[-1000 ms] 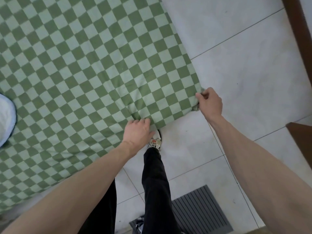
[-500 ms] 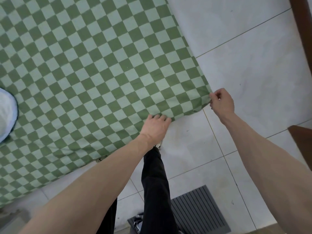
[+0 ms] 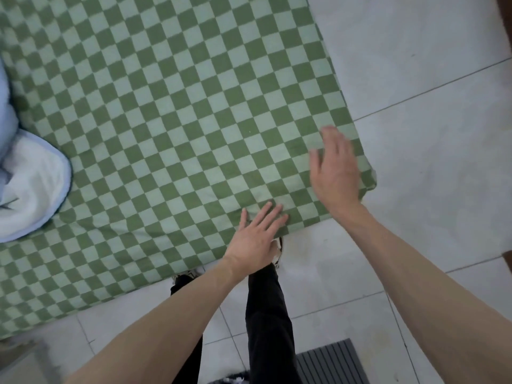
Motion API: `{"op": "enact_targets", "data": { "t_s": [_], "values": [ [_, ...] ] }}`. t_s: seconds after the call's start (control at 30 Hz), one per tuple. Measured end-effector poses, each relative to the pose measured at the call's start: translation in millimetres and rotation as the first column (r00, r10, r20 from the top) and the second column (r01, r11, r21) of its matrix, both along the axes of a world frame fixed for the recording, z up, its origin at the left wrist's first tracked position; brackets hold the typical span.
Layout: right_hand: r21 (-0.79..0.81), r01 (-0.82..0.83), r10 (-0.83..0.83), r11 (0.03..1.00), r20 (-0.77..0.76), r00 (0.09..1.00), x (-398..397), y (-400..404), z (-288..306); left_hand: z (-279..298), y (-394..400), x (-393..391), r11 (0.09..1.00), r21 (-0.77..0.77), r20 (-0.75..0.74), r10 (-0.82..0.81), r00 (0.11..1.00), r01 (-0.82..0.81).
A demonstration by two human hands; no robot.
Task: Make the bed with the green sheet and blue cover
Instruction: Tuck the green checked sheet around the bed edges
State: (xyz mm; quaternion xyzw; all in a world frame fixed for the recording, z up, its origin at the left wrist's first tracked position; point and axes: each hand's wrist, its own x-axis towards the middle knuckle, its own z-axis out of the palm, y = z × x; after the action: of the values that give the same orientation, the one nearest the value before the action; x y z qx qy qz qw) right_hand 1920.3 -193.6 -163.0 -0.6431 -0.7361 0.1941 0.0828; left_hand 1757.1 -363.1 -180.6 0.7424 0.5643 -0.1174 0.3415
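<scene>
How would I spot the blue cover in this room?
Start with the big green checked sheet spread over the bed. Follow it to the left edge of the view: the blue cover lies bunched there, pale blue with a fluffy white underside, the only plain, uncheckered fabric on the bed.

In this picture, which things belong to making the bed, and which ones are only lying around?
Part of the job:
- green sheet, spread flat
- blue cover, bunched at the left edge
- left hand, open, at the sheet's near edge
- right hand, open, over the sheet's corner

Just lying about:
- grey mat on the floor
- white floor tiles
</scene>
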Motion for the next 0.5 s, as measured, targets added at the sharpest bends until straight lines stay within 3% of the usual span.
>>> {"op": "enact_targets", "data": {
  "t_s": [0.07, 0.13, 0.17, 0.2, 0.23, 0.27, 0.33, 0.37, 0.43, 0.47, 0.5],
  "values": [
    [-0.042, -0.396, 0.396, 0.917, -0.006, 0.918, -75, -15, 2, 2, -8, -19, 0.989, 0.133, 0.089, 0.049, 0.995, -0.061],
    [-0.087, -0.662, 0.663, 0.745, -0.014, 0.748, -153, -34, -6, 1, -20, -37, 0.915, 0.219, 0.04, 0.338, 0.94, -0.338],
    [-0.115, -0.746, 0.751, 0.656, -0.005, 0.661, -184, -40, -11, -3, -21, -45, 0.827, 0.212, -0.038, 0.54, 0.841, -0.522],
    [-0.14, -0.802, 0.811, 0.58, 0.012, 0.585, -207, -43, -17, -7, -19, -53, 0.692, 0.178, -0.122, 0.721, 0.683, -0.699],
    [-0.164, -0.839, 0.853, 0.519, 0.037, 0.521, -217, -40, -24, -12, -16, -58, 0.548, 0.152, -0.197, 0.832, 0.518, -0.822],
    [-0.167, -0.856, 0.872, 0.489, 0.084, 0.482, -216, -31, -35, -19, -13, -64, 0.449, 0.147, -0.239, 0.881, 0.409, -0.881],
    [-0.105, -0.815, 0.817, 0.57, 0.176, 0.549, -185, 0, -60, -31, -4, -66, 0.463, 0.169, -0.283, 0.868, 0.407, -0.87],
    [-0.078, -0.73, 0.728, 0.679, 0.198, 0.657, -156, 19, -69, -35, -2, -64, 0.511, 0.186, -0.299, 0.843, 0.447, -0.84],
    [-0.105, -0.376, 0.39, 0.921, 0.239, 0.889, -84, 51, -74, -37, -5, -56, 0.639, 0.212, -0.314, 0.761, 0.568, -0.74],
    [-0.138, -0.142, 0.173, 0.98, 0.246, 0.954, -47, 61, -71, -35, -9, -49, 0.722, 0.208, -0.298, 0.69, 0.66, -0.66],
    [-0.191, 0.08, -0.033, 0.978, 0.235, 0.971, -14, 66, -67, -32, -12, -43, 0.803, 0.187, -0.262, 0.597, 0.759, -0.566]
  ]
}}
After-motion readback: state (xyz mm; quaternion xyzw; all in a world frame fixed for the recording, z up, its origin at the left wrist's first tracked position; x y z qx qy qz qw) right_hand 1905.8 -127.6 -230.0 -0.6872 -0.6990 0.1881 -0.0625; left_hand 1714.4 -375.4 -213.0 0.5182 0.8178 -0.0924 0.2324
